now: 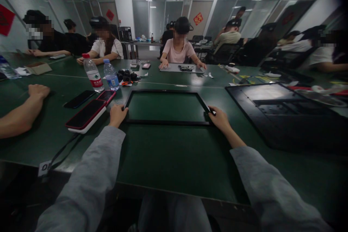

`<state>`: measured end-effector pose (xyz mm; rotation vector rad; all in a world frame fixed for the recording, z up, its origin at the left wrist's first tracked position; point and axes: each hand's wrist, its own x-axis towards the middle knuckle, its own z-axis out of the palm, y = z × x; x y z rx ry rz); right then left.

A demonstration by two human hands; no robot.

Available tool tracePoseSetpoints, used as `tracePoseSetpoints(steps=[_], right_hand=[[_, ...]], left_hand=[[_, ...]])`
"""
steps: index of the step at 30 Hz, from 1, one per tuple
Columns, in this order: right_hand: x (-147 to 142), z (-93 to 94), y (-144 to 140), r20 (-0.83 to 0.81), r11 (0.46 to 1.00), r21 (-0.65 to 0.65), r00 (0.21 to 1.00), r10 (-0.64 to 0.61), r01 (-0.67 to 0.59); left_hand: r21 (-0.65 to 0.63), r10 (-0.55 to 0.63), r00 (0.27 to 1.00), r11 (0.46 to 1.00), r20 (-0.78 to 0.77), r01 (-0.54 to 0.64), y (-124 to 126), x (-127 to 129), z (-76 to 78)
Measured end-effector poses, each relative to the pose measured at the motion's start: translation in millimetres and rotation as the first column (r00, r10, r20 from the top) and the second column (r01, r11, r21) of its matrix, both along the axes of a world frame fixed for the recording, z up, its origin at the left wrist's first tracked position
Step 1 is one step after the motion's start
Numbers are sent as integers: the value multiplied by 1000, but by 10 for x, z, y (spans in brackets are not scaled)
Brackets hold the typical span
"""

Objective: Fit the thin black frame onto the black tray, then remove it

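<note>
A thin black rectangular frame [168,122] with an open middle lies at or just above the green tabletop in front of me; I cannot tell whether it touches. The table's green surface shows through it. My left hand [117,115] is closed around its left side, near the front corner. On the opposite side, my right hand [219,117] grips the right edge with the thumb on top. Both grey sleeves reach in from the bottom of the view.
Left of the frame are a red-edged phone [88,114] on a white block, a dark phone [79,99] and two water bottles [94,74]. A large black panel [252,116] lies to the right. Another person's forearm [24,112] rests at far left. Several people sit around.
</note>
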<state>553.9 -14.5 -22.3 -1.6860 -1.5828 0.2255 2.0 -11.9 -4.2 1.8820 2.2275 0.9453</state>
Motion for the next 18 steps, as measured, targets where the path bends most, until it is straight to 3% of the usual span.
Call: tracePoseSetpoints(steps=[5, 8, 11, 15, 17, 18], right_hand=[[-11, 102, -48, -2, 999, -21, 999, -40, 39], [82, 194, -140, -6, 989, 4, 989, -147, 147], [302, 293, -307, -24, 943, 45, 944, -328, 329], [847, 371, -647, -60, 797, 163, 812, -581, 582], [1168, 396, -851, -178, 661, 183, 685, -706, 728], [1311, 412, -953, -274, 556, 173, 582, -766, 813]], left_hand=[[104, -48, 997, 994, 55, 42, -113, 120, 76], [21, -210, 977, 978, 24, 209, -234, 201, 153], [-104, -378, 926, 921, 7, 377, -336, 227, 224], [-189, -487, 873, 856, 11, 481, -383, 194, 265], [-183, -501, 866, 849, 19, 495, -380, 186, 263], [-172, -500, 865, 851, 25, 497, -377, 188, 259]])
